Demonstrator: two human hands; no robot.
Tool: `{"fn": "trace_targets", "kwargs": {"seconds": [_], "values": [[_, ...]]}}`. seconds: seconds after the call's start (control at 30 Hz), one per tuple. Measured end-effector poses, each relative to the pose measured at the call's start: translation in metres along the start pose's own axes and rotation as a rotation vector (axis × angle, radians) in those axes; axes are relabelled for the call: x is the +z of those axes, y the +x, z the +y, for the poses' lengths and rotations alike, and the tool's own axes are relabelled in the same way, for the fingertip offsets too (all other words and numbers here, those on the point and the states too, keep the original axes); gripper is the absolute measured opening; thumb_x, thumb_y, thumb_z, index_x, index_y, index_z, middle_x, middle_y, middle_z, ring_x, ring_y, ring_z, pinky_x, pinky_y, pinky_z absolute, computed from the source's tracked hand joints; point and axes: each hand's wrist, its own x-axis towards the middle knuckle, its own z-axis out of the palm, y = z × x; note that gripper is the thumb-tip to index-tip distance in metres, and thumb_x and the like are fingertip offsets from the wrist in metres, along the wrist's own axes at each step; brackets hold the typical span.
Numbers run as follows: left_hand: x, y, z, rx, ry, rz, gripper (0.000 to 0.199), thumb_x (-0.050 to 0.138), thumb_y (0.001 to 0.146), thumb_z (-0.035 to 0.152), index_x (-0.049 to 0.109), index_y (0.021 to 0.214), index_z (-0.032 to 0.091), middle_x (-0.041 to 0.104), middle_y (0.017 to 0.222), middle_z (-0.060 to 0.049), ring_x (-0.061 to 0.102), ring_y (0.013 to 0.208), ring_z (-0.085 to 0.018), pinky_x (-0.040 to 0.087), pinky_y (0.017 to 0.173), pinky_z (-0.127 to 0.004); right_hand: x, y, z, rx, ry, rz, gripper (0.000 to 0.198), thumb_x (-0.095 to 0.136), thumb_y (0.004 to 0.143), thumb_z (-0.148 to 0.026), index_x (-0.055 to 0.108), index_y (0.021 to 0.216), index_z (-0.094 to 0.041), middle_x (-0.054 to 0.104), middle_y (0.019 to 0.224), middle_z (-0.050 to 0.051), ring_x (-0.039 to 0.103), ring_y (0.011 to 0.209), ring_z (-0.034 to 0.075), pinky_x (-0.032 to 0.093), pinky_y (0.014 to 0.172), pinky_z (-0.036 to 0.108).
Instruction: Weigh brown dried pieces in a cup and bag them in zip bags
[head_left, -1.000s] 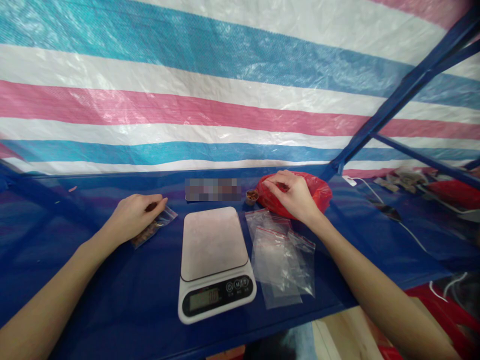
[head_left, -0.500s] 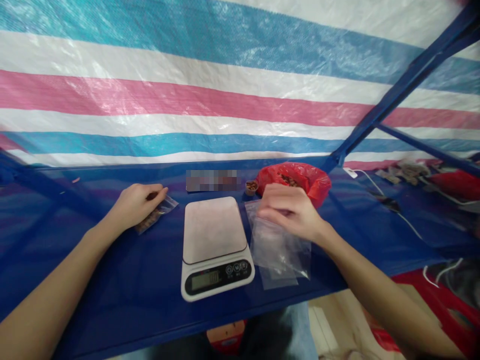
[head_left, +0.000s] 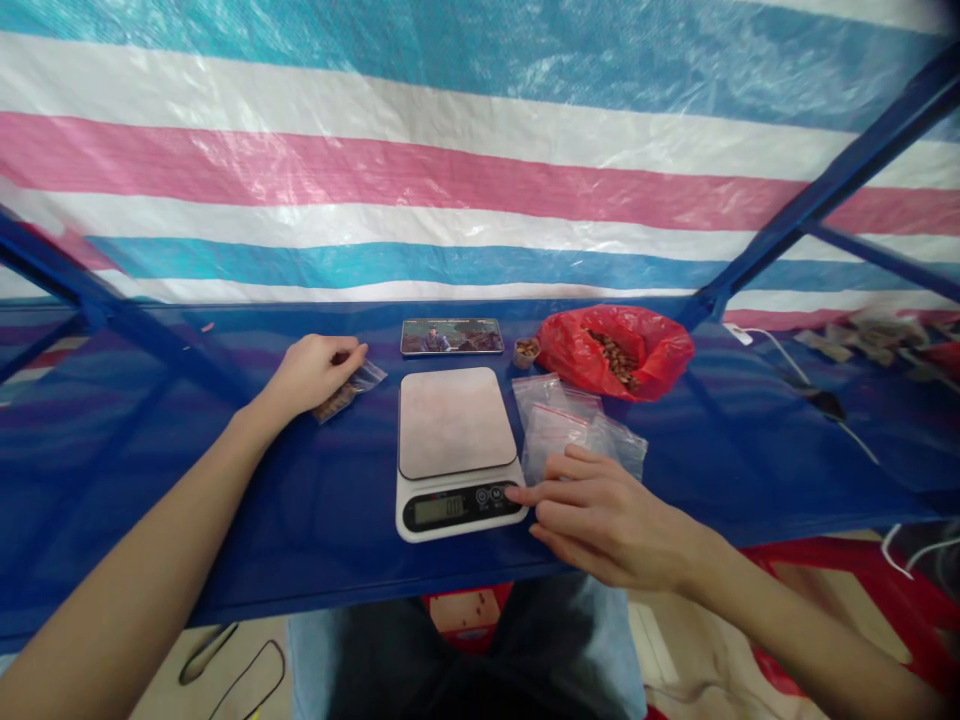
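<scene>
Your right hand [head_left: 607,515] had its index fingertip [head_left: 516,495] on the rightmost button of the scale [head_left: 456,420]; other fingers loosely bent, nothing seen in them. A good press, my judgement: light, straight down, one finger only, wrist and sleeve-side arm off the weighing plate, scale not nudged, then a check that the reading settled.

Left hand [head_left: 311,372] lay over a small clear bag [head_left: 341,400] of brown pieces, left of the scale. Fingers curled at its upper edge; couldn't tell whether you gripped it or just rested there.

Scale: middle of the bench [head_left: 315,520], just in front of the phone [head_left: 452,337]. White body, flat pale plate with nothing on it, dark rounded panel along the near edge, grey display [head_left: 441,508] that looked like 0.0. Two round buttons showed; your fingertip hid the spot beside them.

Right of it: overlapping clear bags [head_left: 551,430] with red seal lines, partly under your hand in view. Behind those, a small cup [head_left: 526,353] beside an open red bag [head_left: 562,345], both holding brown pieces.
</scene>
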Motion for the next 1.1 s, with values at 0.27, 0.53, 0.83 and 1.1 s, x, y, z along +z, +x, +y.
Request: {"fn": "trace_targets", "kwargs": {"seconds": [0.27,0.53,0.83,1.1], "values": [[0.000,0.000,0.001,0.000,-0.018,0.022,0.044,0.042,0.096,0.052,0.048,0.064,0.023,0.053,0.059,-0.001,0.047,0.057,-0.017,0.028,0.062,-0.032,-0.024,0.028,0.028,0.099,-0.061,0.169,0.025,0.056,0.109,-0.025,0.071,0.090,-0.021,0.075,0.082,0.006,0.066,0.083,0.022,0.046,0.076,0.037],[0.002,-0.002,-0.001,0.012,-0.001,0.050,0.045,0.040,0.097,0.053,0.048,0.064,0.024,0.055,0.060,-0.003,0.049,0.058,-0.019,0.027,0.061,-0.033,-0.025,0.054,0.127,0.450,-0.197,0.220,0.069,0.084,0.087,-0.030,0.053,0.148,-0.023,0.073,0.134,0.015,0.065,0.124,0.039,0.053,0.105,0.057],[0.005,0.000,-0.004,0.026,0.007,0.058,0.044,0.040,0.098,0.051,0.051,0.065,0.024,0.059,0.064,-0.005,0.053,0.063,-0.021,0.027,0.061,-0.032,-0.020,0.059,0.125,0.573,-0.256,0.124,0.065,0.074,0.092,-0.024,0.048,0.151,-0.021,0.078,0.111,0.014,0.069,0.115,0.041,0.054,0.101,0.059],[0.003,-0.001,-0.003,0.053,0.013,0.067,0.045,0.040,0.099,0.050,0.055,0.065,0.024,0.063,0.064,-0.005,0.055,0.063,-0.022,0.028,0.060,-0.032,-0.034,0.094,0.074,0.419,-0.109,0.228,0.069,0.076,0.093,-0.026,0.044,0.155,-0.027,0.077,0.116,0.009,0.069,0.114,0.034,0.051,0.103,0.054]]}}
